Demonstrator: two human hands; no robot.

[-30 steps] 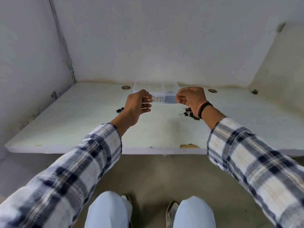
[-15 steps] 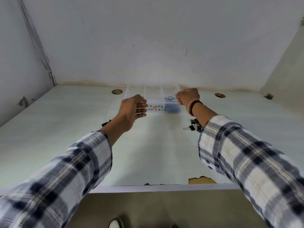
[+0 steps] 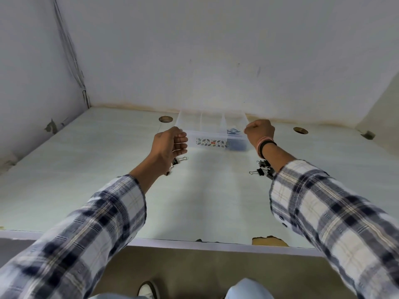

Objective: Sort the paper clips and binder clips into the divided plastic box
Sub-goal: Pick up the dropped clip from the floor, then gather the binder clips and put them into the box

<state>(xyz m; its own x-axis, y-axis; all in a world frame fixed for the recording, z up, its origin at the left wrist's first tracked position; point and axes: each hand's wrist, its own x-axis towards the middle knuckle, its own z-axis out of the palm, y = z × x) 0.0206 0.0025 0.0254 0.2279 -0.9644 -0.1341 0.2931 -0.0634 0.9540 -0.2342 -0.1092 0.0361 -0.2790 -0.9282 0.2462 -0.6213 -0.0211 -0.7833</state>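
White walls meet a pale counter (image 3: pixel 205 201). Both hands, left hand (image 3: pixel 170 143) and right hand (image 3: pixel 259 131), grip the box (image 3: pixel 216 143) ends tight. Next, probably pull it near the binder clips (image 3: pixel 262 169).

Box (image 3: pixel 212 134) behind binder clips (image 3: pixel 262 169)

Both sleeves (image 3: pixel 103 214) are checked in navy, grey and white. The clear box (image 3: pixel 212 134) is marked by a leaf-patterned label (image 3: pixel 212 142), and blue is seen in its right compartment. The binder clips (image 3: pixel 262 169) are black on the pale tabletop (image 3: pixel 205 201).
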